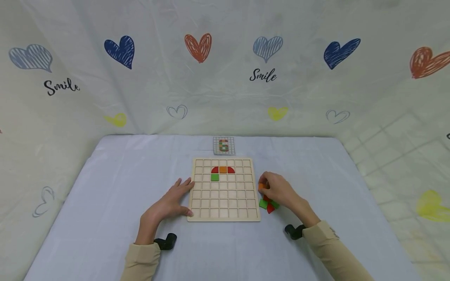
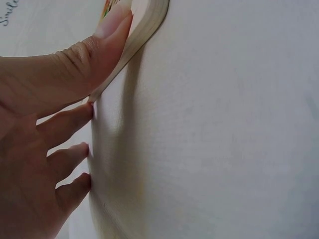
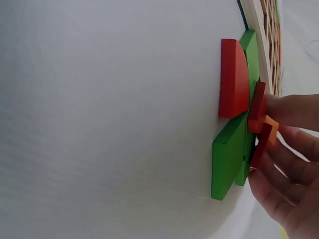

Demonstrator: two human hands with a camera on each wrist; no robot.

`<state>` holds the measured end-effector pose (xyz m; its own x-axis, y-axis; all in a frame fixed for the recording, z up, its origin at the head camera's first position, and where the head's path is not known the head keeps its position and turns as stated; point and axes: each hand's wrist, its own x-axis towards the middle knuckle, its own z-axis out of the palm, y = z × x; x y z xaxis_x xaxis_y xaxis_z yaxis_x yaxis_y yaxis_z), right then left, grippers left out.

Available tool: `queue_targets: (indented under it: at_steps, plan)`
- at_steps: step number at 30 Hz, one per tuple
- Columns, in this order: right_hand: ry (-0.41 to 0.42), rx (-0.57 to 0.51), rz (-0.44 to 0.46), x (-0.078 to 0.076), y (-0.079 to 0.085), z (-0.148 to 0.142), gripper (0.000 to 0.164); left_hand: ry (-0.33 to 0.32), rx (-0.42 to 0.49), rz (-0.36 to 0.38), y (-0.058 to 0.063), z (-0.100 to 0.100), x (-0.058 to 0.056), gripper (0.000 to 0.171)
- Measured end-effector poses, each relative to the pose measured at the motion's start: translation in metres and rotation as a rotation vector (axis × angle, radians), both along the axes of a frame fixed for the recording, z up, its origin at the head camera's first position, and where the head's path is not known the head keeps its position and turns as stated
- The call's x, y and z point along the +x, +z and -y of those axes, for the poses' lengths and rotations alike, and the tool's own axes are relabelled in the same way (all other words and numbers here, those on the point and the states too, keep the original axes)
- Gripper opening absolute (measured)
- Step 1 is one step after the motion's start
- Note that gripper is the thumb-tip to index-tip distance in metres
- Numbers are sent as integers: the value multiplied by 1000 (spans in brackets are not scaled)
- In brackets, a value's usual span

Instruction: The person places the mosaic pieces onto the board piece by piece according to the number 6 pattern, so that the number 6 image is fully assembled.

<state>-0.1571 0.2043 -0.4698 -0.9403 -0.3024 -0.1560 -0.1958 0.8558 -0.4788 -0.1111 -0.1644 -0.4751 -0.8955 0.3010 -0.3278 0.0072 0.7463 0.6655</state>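
Observation:
A square wooden grid board (image 1: 206,214) lies on the table. Its upper cells hold two red quarter-round tiles (image 1: 231,170) with an orange square tile (image 1: 223,169) between them, and a green square tile (image 1: 215,177) under the left one. Fingers spread, my left hand (image 1: 168,201) rests along the board's left edge; its thumb (image 2: 107,35) lies on the board near a corner. To the right of the board my right hand (image 1: 280,189) pinches an orange tile (image 1: 261,187) above a small pile of red and green tiles (image 3: 230,154). My fingers partly hide that pile.
Behind the board lies a small pattern card (image 1: 224,145) showing a coloured figure on a grid. A white cloth covers the table (image 1: 105,187). Beyond it hangs a pale curtain (image 1: 225,89) printed with hearts. A black wrist camera (image 1: 294,232) sits at each cuff.

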Motion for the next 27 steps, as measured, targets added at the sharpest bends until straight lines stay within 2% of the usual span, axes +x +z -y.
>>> queue_targets:
  at_steps: [7, 17, 22, 27]
  plan:
    - [38, -75, -23, 1, -3, 1, 25, 1, 1, -5, 0, 0, 0, 104]
    - [83, -114, -85, -2, 1, -3, 17, 4, 6, -2, 3, 0, 1, 104]
    - [71, -154, -90, -3, 3, -2, 26, 5, 10, 1, 4, 1, 2, 103]
    - [57, -216, -58, -3, 4, 0, 33, 4, 9, 5, 3, 1, 1, 103]
